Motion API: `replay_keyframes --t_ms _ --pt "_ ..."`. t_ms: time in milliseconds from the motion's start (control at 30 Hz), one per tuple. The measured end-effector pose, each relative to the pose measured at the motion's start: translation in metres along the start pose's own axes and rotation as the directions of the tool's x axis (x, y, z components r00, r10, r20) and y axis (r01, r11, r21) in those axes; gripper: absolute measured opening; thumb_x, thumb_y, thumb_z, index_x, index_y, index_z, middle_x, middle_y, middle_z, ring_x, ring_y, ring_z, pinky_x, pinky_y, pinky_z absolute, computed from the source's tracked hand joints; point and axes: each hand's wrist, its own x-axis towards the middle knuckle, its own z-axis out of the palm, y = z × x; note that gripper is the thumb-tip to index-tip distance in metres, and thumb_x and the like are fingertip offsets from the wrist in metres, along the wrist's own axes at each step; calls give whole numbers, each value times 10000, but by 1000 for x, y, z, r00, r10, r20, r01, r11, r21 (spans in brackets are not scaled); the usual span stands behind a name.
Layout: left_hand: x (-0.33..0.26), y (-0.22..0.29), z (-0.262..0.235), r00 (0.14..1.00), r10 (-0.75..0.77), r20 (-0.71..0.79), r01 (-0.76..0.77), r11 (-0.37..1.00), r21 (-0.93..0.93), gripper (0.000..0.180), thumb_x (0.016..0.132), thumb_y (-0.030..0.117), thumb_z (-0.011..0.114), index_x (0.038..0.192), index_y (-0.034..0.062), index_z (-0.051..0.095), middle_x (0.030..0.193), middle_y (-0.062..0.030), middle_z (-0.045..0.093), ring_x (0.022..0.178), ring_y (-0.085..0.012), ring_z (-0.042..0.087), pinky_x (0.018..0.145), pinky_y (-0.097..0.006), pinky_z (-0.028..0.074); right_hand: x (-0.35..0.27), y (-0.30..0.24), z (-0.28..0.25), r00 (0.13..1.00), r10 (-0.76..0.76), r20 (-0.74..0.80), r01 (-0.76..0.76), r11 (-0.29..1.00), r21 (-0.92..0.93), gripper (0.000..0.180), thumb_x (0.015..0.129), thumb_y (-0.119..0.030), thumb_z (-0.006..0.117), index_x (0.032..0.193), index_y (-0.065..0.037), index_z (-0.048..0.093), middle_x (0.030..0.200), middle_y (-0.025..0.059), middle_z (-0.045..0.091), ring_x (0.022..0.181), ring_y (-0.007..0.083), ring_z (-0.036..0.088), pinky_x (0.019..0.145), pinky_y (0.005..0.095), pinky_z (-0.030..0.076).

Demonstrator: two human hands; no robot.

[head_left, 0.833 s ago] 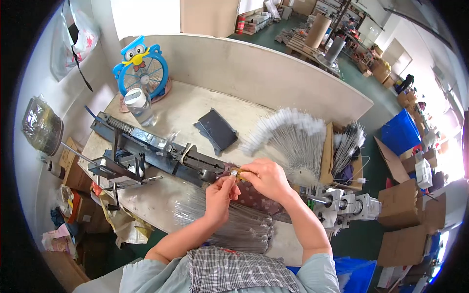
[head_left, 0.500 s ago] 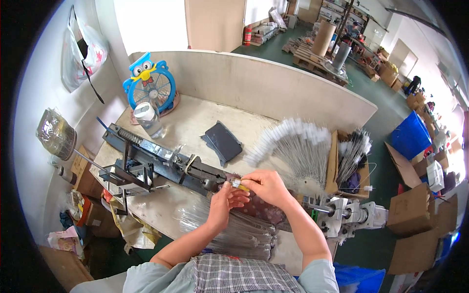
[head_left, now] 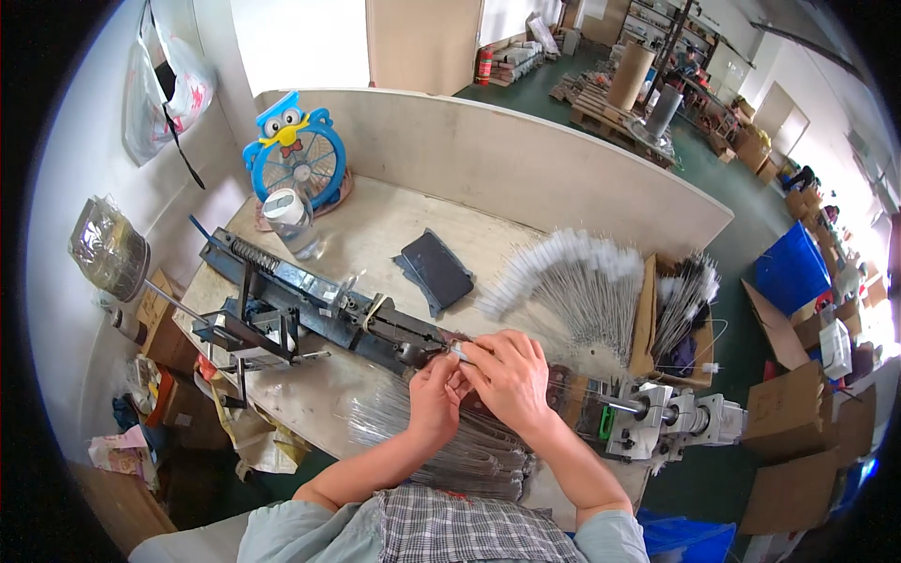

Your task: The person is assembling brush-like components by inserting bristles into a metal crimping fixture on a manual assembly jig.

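fingertips of both hands meet over a small pale piece (head_left: 460,351), pinched between them at the middle of a long dark metal machine (head_left: 310,305) that lies slantwise across a pale wooden workbench (head_left: 375,235). the right hand (head_left: 507,375) curls over the piece from above, fingers closed on it; the left hand (head_left: 434,394) closes in from below, its fingertips touching the same spot. under both wrists, at the near edge of the bench, lies a clear-wrapped bundle of thin metal rods (head_left: 450,441). just beyond the hands a fan of white-tipped wire brushes (head_left: 572,281) spreads out, with a dark flat pad (head_left: 436,272) to its left. further back stand a clear bottle (head_left: 289,220) and a blue owl-shaped fan (head_left: 293,155). a grey metal block assembly (head_left: 666,422) sits at the machine's right end.
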Motion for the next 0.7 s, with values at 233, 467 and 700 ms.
replay_keyframes --t_ms 233,467,700 --pt "-3 6 4 999 30 -22 -30 999 -27 108 908 97 539 970 18 578 913 -61 625 814 -128 616 750 -286 502 -3 1 -5 998 -40 48 40 999 10 222 702 -182 709 921 -163 676 879 -22 610 887 195 555 757 345 423" --pt "-4 1 7 1000 22 -19 -21 998 54 73 878 78 564 933 30 563 919 -59 621 830 -138 619 749 -278 499 -13 7 -15 998 -7 57 7 1000 10 223 687 -173 724 907 -144 697 909 -2 631 893 213 573 776 356 436" --pt "-4 4 8 999 -7 -43 7 1000 -3 59 864 74 567 916 46 564 939 -59 628 853 -128 617 755 -276 493 -5 4 -7 997 -16 82 10 997 79 246 679 -140 714 924 -127 689 918 15 631 914 229 575 790 367 440"
